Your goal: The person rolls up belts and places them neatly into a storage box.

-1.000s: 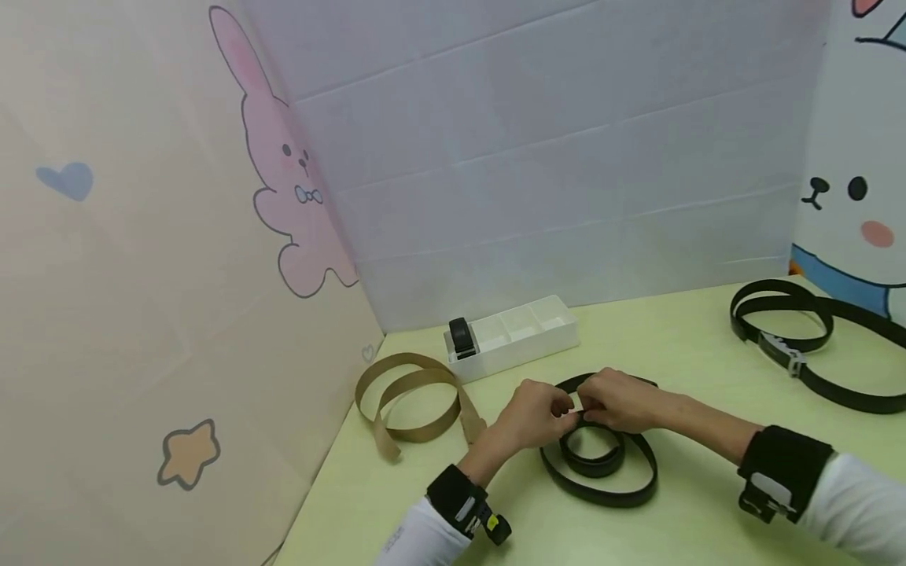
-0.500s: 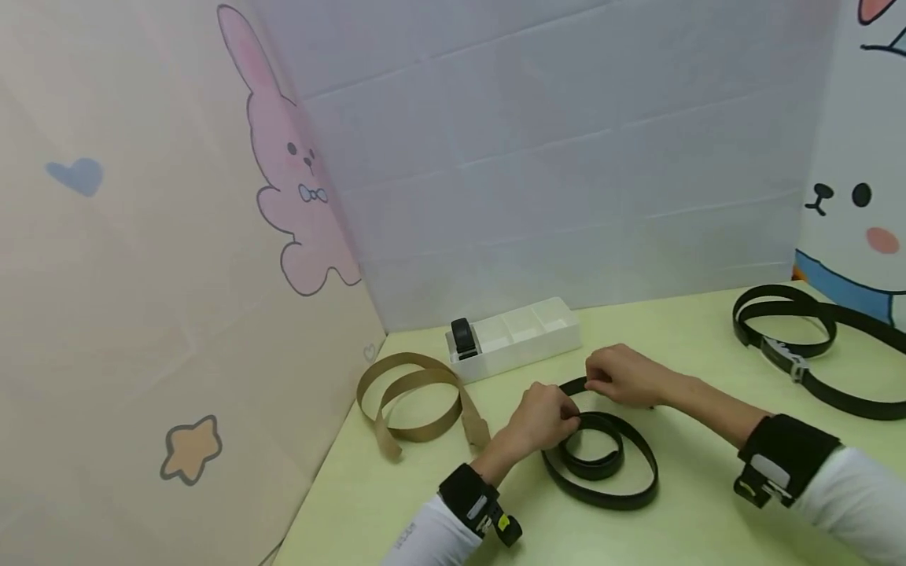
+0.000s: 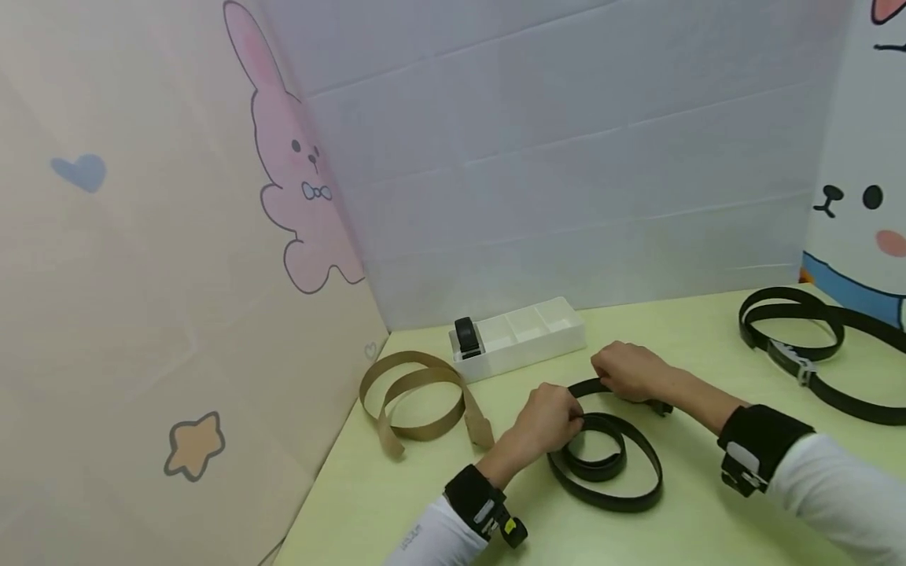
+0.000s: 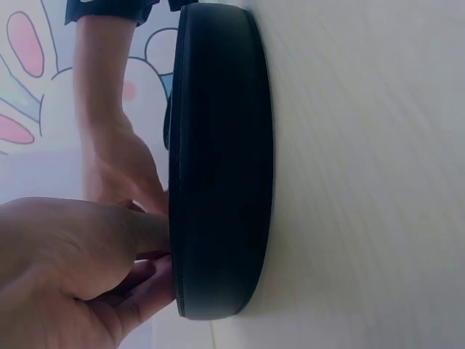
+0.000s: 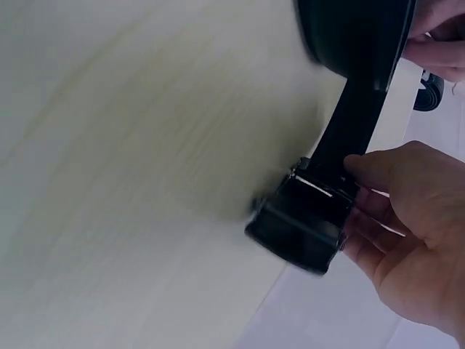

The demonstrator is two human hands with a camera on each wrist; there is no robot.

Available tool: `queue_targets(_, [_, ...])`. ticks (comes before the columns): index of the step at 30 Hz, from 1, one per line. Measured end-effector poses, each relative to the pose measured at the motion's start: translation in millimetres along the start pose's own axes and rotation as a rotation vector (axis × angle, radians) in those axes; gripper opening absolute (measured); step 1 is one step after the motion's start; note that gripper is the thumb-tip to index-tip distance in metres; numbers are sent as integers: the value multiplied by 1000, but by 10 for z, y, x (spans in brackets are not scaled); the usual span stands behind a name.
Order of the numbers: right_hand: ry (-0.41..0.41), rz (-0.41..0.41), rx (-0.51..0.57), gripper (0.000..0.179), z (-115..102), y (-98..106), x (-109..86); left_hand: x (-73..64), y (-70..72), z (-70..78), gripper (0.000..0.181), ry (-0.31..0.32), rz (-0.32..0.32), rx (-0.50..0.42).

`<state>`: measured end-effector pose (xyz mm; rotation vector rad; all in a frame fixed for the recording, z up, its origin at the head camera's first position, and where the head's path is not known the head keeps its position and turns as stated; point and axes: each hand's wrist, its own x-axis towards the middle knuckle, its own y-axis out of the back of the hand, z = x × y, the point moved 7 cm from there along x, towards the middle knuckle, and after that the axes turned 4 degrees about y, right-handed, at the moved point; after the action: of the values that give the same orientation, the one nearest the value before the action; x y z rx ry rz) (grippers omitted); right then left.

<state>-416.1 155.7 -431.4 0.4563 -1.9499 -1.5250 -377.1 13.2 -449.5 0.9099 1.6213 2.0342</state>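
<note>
A black belt (image 3: 620, 503) stands on its edge on the table, its inner part wound in a small coil inside a wider loop. My left hand (image 3: 546, 418) grips the coil at its left rim. In the left wrist view, the fingers reach behind the belt's broad outer face (image 4: 221, 160). Beyond it, my right hand (image 3: 630, 369) pinches the strap close to the buckle end. The right wrist view shows the dark box-shaped buckle (image 5: 298, 225), with the thumb (image 5: 370, 169) on the strap beside it and the other fingers underneath.
A white compartment tray (image 3: 527, 358) at the back holds a rolled black belt (image 3: 467, 334) in its left section. A tan webbing belt (image 3: 418, 432) lies loosely looped at the left. Another black belt (image 3: 856, 407), with a silver buckle (image 3: 791, 360), lies at the right.
My right hand has moved from beside the left hand out along the strap, away and to the right, toward the buckle. My left hand stays at the coil.
</note>
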Motion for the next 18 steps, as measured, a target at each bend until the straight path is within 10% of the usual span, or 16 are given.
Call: queue_targets(18, [-295,19,28,55,547,356,-869,-86,106,-175,25,62,77,130])
